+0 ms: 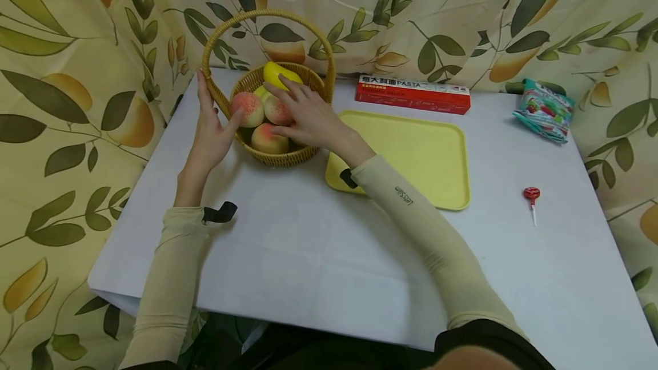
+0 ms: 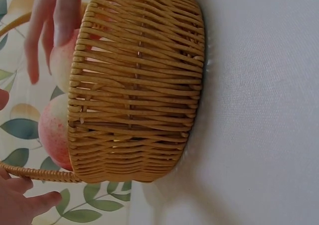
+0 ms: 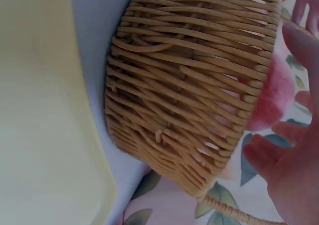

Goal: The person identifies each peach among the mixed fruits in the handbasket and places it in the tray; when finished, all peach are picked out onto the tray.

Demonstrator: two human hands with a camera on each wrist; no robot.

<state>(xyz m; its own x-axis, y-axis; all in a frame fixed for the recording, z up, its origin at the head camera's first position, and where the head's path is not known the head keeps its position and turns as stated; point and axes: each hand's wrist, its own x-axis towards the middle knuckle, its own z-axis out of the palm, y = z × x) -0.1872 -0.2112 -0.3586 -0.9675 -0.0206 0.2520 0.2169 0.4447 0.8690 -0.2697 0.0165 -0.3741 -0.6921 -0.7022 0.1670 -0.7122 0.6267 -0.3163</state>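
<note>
A wicker basket [image 1: 277,159] with a tall arched handle [image 1: 267,13] stands at the table's back left. Inside lie several pink-and-cream peaches [image 1: 269,139] and a smooth yellow fruit [image 1: 280,73]. My left hand [image 1: 211,136] rests against the left side of the handle, fingers extended and thumb toward the nearest peach. Over the fruit, my right hand [image 1: 313,116] spreads its fingers, with the thumb at the front peach. In the left wrist view, a right fingertip touches a peach [image 2: 62,65]. The right wrist view shows the basket's woven side [image 3: 189,80] and another peach [image 3: 274,98].
A yellow tray [image 1: 411,153] lies right of the basket, beneath the right forearm. Behind it is a red pasta box [image 1: 411,96]. Farther right are a teal snack packet [image 1: 545,110] and a red lollipop [image 1: 532,194]. Leaf-patterned cloth [image 1: 452,27] hangs around the table.
</note>
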